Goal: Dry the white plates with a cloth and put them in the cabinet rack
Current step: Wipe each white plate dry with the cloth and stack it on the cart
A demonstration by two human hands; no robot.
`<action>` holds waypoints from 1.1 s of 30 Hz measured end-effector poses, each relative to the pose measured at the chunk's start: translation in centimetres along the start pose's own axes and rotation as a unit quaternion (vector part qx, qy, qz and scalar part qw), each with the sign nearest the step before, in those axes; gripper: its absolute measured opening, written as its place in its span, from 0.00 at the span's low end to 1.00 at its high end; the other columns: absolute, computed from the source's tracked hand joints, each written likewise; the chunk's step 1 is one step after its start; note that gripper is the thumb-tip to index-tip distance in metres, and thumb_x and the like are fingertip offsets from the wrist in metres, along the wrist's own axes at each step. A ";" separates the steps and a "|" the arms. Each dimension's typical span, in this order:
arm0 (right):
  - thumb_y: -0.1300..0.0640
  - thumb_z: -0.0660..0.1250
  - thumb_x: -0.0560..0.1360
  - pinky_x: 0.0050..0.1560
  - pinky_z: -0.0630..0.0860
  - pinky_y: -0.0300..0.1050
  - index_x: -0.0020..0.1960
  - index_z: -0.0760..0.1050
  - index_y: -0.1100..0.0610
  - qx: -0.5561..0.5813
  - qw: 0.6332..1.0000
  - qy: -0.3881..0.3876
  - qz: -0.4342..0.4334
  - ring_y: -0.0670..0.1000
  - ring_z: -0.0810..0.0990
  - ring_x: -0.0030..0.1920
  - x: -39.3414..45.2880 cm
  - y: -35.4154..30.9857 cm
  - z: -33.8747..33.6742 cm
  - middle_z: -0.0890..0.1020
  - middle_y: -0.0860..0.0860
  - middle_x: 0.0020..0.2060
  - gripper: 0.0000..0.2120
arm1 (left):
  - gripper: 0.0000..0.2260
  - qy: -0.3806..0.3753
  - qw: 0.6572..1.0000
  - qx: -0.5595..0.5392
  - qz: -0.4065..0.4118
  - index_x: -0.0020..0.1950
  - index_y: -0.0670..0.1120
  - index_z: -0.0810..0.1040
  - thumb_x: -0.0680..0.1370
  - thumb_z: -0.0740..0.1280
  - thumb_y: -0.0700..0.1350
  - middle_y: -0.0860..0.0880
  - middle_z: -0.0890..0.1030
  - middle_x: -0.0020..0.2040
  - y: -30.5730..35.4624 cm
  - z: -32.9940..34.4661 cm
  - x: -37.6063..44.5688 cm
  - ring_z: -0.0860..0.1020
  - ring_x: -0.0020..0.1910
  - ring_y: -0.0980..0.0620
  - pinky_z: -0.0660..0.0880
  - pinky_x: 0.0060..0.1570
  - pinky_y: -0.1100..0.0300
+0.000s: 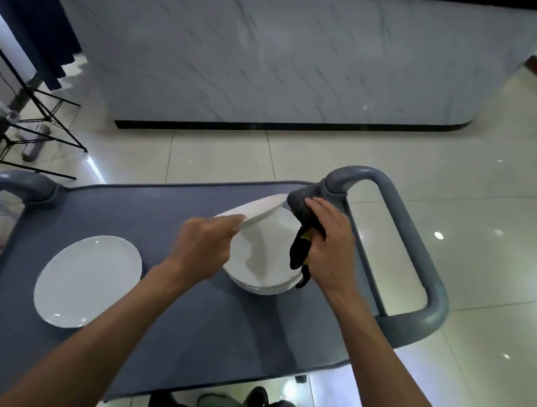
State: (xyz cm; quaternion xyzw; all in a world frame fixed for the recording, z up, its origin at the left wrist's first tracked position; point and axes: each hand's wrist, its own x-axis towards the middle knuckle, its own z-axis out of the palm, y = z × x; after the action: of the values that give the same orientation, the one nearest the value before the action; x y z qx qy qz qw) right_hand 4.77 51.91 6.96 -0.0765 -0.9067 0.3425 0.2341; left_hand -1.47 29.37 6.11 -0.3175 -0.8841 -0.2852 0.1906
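A stack of white plates sits on the grey cart top, right of centre. My left hand pinches the near rim of one white plate and holds it tilted on edge above the stack. Gripped in my right hand is a dark grey cloth, which presses against the far edge of the lifted plate. A black and yellow part of the cloth hangs down from that hand. A single white plate lies flat on the cart's left side.
The cart has grey loop handles at the right and left. A marble-faced counter stands beyond it on a glossy tiled floor. Black tripod legs stand at the far left.
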 end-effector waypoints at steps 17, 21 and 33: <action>0.74 0.63 0.75 0.69 0.62 0.36 0.69 0.76 0.59 0.003 0.999 -0.044 0.000 0.54 0.71 0.67 -2.6 3.2 -0.5 0.77 0.54 0.66 0.24 | 0.18 -0.148 0.977 0.123 0.088 0.54 0.43 0.82 0.66 0.75 0.33 0.47 0.83 0.49 4.2 6.3 -3.8 0.81 0.44 0.44 0.76 0.33 0.54; 0.73 0.63 0.75 0.69 0.62 0.36 0.69 0.75 0.59 -0.007 0.999 -0.054 0.002 0.54 0.71 0.67 -2.8 3.8 -0.3 0.77 0.53 0.66 0.24 | 0.17 -0.165 0.970 0.145 0.101 0.55 0.44 0.82 0.67 0.76 0.36 0.47 0.84 0.52 4.5 7.1 -4.4 0.82 0.47 0.43 0.76 0.33 0.54; 0.74 0.65 0.74 0.69 0.69 0.49 0.67 0.77 0.59 -0.022 0.998 -0.063 0.008 0.56 0.73 0.64 -4.2 4.9 0.2 0.78 0.54 0.65 0.24 | 0.19 -0.182 0.965 0.149 0.118 0.57 0.44 0.82 0.68 0.79 0.38 0.45 0.83 0.57 4.1 8.0 -5.7 0.82 0.56 0.40 0.81 0.41 0.51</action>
State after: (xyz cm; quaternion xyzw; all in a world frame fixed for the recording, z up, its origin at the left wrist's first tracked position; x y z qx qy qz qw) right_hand 8.24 54.24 2.10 -0.0674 -0.9262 0.3288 0.1720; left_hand 4.14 34.38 -1.37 -0.4339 -0.8928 -0.0627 0.1038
